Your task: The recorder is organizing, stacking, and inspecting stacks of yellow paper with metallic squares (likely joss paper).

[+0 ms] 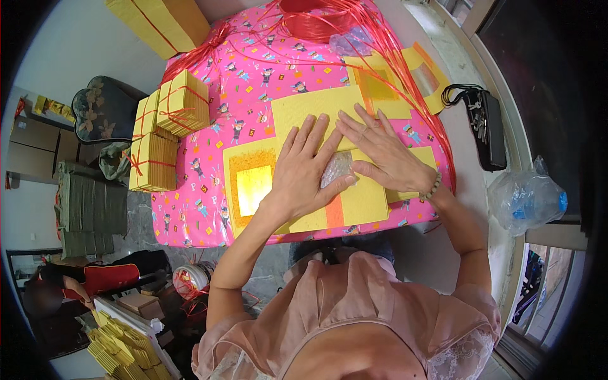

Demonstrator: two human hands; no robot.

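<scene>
My left hand (305, 168) lies flat with fingers spread on yellow paper sheets (367, 209). My right hand (387, 152), a beaded bracelet (433, 185) at its wrist, also rests spread on the paper, its fingertips close to the left hand's. Between the two thumbs shows a silvery patch (337, 168), partly covered by my left hand; an orange band (334, 212) runs below it. At the left of the pile, a sheet bears a shiny gold square (254, 188) on an orange ground. Neither hand grips anything.
Bundles of yellow paper (183, 104) tied with red string stand at the table's left. Red plastic strands (316, 25) trail over the pink patterned tablecloth (202, 164). A black bag (484, 126) and a bagged bottle (529, 196) are on the right. Another person's hand (77, 289) is lower left.
</scene>
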